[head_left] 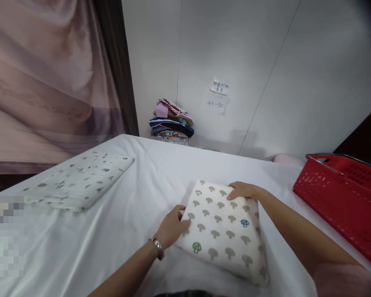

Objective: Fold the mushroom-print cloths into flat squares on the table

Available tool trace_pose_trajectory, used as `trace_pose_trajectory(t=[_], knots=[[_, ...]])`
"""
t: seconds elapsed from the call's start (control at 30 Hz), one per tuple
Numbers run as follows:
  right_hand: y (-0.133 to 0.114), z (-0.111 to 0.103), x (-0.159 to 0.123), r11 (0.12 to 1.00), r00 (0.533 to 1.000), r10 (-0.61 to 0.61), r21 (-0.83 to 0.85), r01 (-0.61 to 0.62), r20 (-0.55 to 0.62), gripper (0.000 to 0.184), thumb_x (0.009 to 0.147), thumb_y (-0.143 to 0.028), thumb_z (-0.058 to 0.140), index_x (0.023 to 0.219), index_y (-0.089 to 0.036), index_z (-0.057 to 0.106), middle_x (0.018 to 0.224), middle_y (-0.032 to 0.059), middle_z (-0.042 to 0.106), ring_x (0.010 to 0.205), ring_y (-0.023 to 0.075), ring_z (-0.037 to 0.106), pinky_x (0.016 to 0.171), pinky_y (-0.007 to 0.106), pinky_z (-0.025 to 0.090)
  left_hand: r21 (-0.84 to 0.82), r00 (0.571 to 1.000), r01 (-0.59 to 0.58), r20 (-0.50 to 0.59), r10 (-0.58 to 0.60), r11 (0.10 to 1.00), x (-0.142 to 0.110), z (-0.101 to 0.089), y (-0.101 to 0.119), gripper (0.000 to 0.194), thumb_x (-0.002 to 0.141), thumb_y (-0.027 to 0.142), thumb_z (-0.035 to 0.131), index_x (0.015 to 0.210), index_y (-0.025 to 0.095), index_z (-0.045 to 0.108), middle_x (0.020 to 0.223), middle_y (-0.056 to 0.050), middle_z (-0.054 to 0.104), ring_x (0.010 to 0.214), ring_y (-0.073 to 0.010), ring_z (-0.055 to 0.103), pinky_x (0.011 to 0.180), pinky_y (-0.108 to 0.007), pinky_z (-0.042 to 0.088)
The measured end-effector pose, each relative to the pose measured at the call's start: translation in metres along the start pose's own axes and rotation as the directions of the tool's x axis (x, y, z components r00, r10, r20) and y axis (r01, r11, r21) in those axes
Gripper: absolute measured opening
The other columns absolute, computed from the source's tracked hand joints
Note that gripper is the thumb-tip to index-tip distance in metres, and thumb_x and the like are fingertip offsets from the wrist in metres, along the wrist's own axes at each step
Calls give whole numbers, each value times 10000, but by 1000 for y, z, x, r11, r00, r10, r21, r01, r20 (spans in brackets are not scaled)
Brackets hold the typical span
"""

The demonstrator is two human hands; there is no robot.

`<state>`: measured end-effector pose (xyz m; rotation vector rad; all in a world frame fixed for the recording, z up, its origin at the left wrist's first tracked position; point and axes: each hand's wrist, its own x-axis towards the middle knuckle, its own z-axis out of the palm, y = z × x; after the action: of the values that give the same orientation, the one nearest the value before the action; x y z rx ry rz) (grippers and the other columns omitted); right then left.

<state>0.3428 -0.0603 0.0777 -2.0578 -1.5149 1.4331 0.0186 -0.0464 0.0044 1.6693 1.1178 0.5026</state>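
Note:
A folded white blanket (pixel 218 233) printed with mushrooms lies in front of me on the white-sheeted table (pixel 132 251). Most mushrooms are grey-brown; one is green and one blue. My left hand (pixel 172 226), with a metal band at the wrist, grips the blanket's left edge, thumb on top and fingers partly hidden beneath. My right hand (pixel 245 191) holds the far right edge, its fingers resting over the top and the rest out of sight. Over to the left lies another folded white cloth (pixel 80 179) with small grey prints, apart from both hands.
A red plastic basket (pixel 336 198) with a metal handle stands along the right side. Against the back wall rises a stack of folded clothes (pixel 172 119). Two paper notes (pixel 217 105) are stuck on the wall. A pink curtain (pixel 49 82) hangs at the left.

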Motion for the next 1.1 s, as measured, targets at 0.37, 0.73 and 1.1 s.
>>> trace_pose_trajectory(t=[0.37, 0.73, 1.1], knots=[[45, -7, 16, 978, 962, 98, 204, -45, -255, 559, 580, -429, 713, 1039, -139, 582, 1058, 127, 631, 911, 260, 610, 714, 307, 511, -482, 929, 183, -199, -311, 857, 82, -11, 21, 704, 655, 351, 688, 1239, 154, 346, 1222, -176, 455, 914, -190, 562, 637, -282, 489], [41, 10, 21, 987, 887, -62, -159, -12, -458, 392, 689, -406, 600, 990, -156, 589, 1021, 88, 634, 923, 249, 578, 738, 302, 446, -691, 932, 360, 284, -223, 627, 31, 46, 27, 457, 670, 390, 681, 1012, 127, 528, 1046, -140, 614, 814, -203, 624, 721, -334, 504], [-28, 117, -48, 690, 770, -514, -716, 110, -378, 639, 778, -541, 461, 1311, -218, 325, 1074, 129, 515, 953, 272, 483, 814, 375, 335, -740, 972, 216, 102, -211, 637, 28, 71, 47, 406, 636, 372, 697, 929, 157, 518, 836, -62, 637, 625, -142, 602, 576, -274, 493]])
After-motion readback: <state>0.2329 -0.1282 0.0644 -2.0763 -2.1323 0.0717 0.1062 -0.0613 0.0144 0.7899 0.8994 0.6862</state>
